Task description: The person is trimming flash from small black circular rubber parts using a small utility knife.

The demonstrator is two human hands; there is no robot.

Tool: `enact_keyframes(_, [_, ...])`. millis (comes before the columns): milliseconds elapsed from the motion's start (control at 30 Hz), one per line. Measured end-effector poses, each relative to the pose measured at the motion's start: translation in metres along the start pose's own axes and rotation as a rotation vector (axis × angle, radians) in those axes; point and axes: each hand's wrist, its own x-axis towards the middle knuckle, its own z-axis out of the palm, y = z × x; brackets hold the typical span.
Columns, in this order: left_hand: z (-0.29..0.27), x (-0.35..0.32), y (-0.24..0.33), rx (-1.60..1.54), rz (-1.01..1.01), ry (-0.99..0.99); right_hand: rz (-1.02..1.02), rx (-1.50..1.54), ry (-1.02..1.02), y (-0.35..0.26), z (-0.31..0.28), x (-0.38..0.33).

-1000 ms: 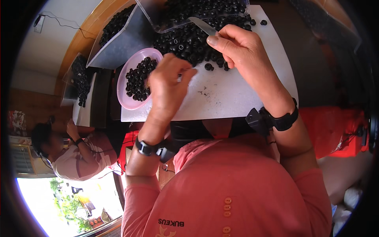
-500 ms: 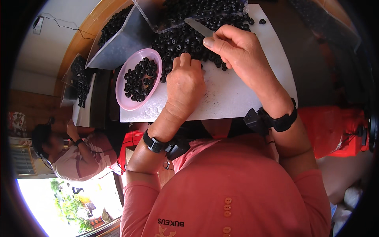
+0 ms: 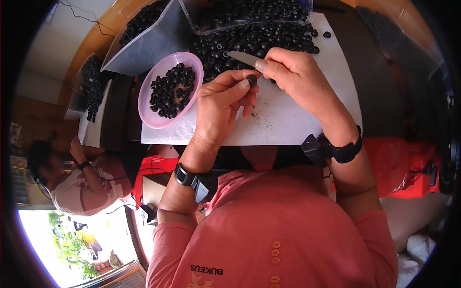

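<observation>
Between the thumb and fingers of my left hand [image 3: 223,98] is a small round black part [image 3: 251,80], seemingly rubber or plastic with a hollow centre. My right hand [image 3: 297,74] grips a knife [image 3: 242,58], its narrow pale blade pointing left above the heap. The handle is hidden in my fist. Blade and held part are close, but I cannot tell whether they touch. Many like black parts [image 3: 269,38] lie heaped on the white board [image 3: 297,122] beyond my hands. Left of my left hand, a pink oval dish [image 3: 146,108] holds several more.
A clear plastic bin [image 3: 204,31] full of black parts stands at the far edge, beside a grey-walled bin [image 3: 144,45]. A person [image 3: 89,182] sits at another table on the left. Red plastic stools [image 3: 398,168] stand low on the right.
My left hand has come back from the heap and turned, now showing a black part in its fingers. My right hand has lowered the knife toward it.
</observation>
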Motion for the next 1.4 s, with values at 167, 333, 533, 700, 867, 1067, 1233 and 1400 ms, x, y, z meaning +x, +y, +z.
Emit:
enact_keyframes(167, [-0.007, 0.002, -0.004, -0.117, -0.019, -0.047, 0.011, -0.023, -0.080, 0.000, 0.002, -0.001])
enact_keyframes(333, [-0.007, 0.000, -0.003, -0.133, -0.032, -0.057, 0.004, -0.068, -0.084, 0.000, 0.003, 0.000])
enact_keyframes(533, [-0.008, 0.000, -0.004, -0.169, -0.024, -0.079, -0.021, -0.077, -0.091, 0.001, 0.005, -0.001])
enact_keyframes(700, [-0.011, 0.000, -0.005, -0.186, -0.046, -0.073, -0.069, -0.108, -0.092, 0.000, 0.005, -0.001])
enact_keyframes(867, [-0.014, 0.001, -0.005, -0.240, -0.106, -0.094, -0.141, -0.111, -0.078, 0.006, 0.007, 0.000])
enact_keyframes(1067, [-0.019, 0.001, -0.007, -0.260, -0.117, -0.118, -0.118, -0.091, -0.089, 0.005, 0.007, 0.000])
enact_keyframes(1233, [-0.022, 0.002, -0.007, -0.303, -0.125, -0.149, -0.066, -0.065, -0.121, 0.002, 0.006, -0.001])
enact_keyframes(1400, [-0.024, 0.003, -0.007, -0.318, -0.135, -0.163, -0.056, -0.069, -0.134, 0.005, 0.006, -0.001])
